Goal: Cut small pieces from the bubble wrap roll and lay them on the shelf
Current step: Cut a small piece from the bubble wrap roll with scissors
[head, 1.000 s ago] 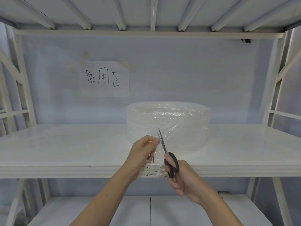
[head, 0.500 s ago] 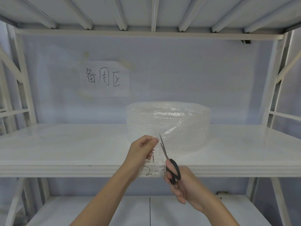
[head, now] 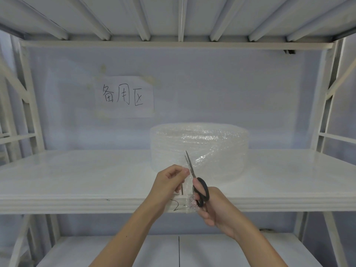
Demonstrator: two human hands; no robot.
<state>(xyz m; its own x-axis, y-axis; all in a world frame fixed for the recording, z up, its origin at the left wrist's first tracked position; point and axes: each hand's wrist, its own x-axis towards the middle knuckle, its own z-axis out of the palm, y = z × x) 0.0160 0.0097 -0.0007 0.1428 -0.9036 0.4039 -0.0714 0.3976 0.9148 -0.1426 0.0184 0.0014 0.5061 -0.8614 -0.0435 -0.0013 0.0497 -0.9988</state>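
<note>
A wide clear bubble wrap roll stands on the white shelf, a little right of centre. Its loose end runs forward and hangs over the shelf's front edge. My left hand pinches this loose strip between thumb and fingertips. My right hand grips black-handled scissors. Their blades point up and away, slightly apart, right beside my left fingertips and against the strip.
A paper sign with handwritten characters is stuck on the back wall. White uprights frame both sides. A lower shelf lies beneath my forearms. Black handwriting marks the shelf's front edge.
The scissors dropped slightly and came back up along the strip; their blades are a little apart now. My left hand keeps its pinch in the same place.
</note>
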